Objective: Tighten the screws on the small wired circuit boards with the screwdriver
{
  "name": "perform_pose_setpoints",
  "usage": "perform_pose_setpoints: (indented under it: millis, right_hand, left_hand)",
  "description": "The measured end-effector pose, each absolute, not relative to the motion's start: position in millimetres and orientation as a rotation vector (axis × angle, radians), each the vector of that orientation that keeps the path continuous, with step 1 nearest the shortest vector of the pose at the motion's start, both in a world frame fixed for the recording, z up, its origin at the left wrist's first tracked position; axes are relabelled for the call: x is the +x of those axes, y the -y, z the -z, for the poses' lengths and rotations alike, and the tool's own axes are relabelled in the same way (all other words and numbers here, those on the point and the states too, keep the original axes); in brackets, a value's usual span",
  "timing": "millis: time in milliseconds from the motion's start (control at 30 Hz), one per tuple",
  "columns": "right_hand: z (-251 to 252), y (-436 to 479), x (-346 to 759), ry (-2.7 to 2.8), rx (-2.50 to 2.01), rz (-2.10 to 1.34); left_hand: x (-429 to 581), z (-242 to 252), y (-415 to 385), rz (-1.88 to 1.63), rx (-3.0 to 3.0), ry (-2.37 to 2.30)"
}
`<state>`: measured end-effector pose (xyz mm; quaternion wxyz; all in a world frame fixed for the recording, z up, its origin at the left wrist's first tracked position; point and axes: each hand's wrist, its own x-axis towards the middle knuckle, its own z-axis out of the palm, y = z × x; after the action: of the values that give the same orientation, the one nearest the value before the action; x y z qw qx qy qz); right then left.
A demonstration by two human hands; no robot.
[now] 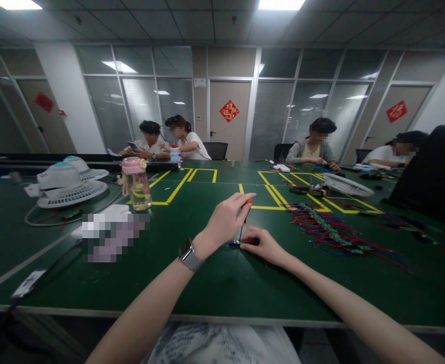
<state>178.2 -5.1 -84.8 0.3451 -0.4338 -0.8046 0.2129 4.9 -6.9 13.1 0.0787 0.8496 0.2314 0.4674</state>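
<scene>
My left hand (225, 218), with a watch on its wrist, is closed around the orange-and-black handle of a screwdriver (249, 201). The thin shaft points almost straight down at a small circuit board (235, 242) on the green table. Bent low beside the tip, my right hand (263, 246) has its fingers closed on the right end of that board. My fingers hide part of the board and most of the screwdriver's handle. Whether the tip sits in a screw is too small to tell.
A long row of wired circuit boards (323, 222) lies to the right. On the left stand a pink-lidded bottle (137, 184) and white fans (71, 189). A fan head (347, 185) lies at the back right. Several people sit across the table (207, 298).
</scene>
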Motion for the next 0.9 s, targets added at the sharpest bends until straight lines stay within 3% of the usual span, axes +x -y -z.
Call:
perform_pose_setpoints:
  millis: [433, 900]
  right_hand:
    - [84, 6, 178, 2.094, -1.125, -0.532]
    - [82, 8, 175, 2.069, -1.160, -0.564]
  left_hand:
    - [-14, 3, 25, -1.539, 2.404, -0.748]
    - [14, -16, -9, -1.266, 2.812, -0.457]
